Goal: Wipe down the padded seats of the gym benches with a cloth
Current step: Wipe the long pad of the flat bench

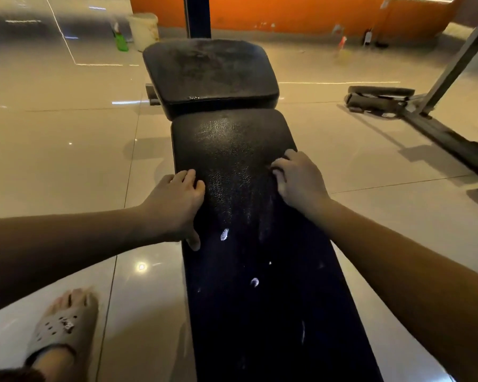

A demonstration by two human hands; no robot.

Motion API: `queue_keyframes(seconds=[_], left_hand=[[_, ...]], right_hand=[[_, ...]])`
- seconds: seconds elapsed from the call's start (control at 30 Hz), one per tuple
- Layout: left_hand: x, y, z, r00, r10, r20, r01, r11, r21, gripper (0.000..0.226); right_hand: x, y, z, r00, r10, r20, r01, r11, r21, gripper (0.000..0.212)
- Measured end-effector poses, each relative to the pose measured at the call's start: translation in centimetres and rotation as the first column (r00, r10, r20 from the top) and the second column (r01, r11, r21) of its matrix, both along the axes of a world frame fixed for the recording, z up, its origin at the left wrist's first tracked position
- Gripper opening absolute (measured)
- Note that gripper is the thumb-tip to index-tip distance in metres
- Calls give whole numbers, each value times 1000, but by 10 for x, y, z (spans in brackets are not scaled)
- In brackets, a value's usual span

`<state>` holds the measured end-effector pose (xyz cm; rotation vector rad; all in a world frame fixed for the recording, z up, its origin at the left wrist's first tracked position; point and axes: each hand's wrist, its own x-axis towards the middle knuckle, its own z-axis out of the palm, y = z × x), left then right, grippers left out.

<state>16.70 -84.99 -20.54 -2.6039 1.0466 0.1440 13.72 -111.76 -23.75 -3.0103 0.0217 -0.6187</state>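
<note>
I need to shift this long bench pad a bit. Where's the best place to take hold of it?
Grip the long pad by its two side edges, coming in from both sides, as the left hand and right hand sit now. The pad is narrow with rounded edges that fingers can wrap over; its flat top offers no hold.
</note>
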Motion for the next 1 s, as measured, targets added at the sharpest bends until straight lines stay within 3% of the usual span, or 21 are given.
queue_keyframes(seconds=[0.1,0.23,0.47,0.57,0.7,0.8,0.93,1.0], left_hand=[[-3,6,3,998,36,-47,-36,999,-2,138],[-8,3,9,997,56,-52,-56,998,2,134],[-21,-4,22,997,60,-40,-60,998,-11,123],[-17,2,15,996,76,-43,-77,997,-31,128],[-7,24,-2,993,58,-103,-67,994,-90,130],[-1,27,-6,995,27,-98,-40,990,-135,130],[-1,27,-4,996,2,-87,-16,988,-155,128],[1,25,-5,997,-1,-72,-10,987,-161,128]], right_hand=[[-13,22,-5,994,-112,-9,112,993,36,22],[-92,64,-20,991,120,-55,-115,990,85,23],[-144,82,-5,855,342,-389,-332,938,95,43],[-152,92,-10,916,245,-318,-242,969,51,48],[-139,97,-9,937,200,-287,-210,978,-6,28],[-111,88,10,957,75,-280,-90,995,-44,24],[-57,77,33,979,-133,-157,168,957,238,38],[-39,75,30,974,-167,-153,205,937,283,37]])
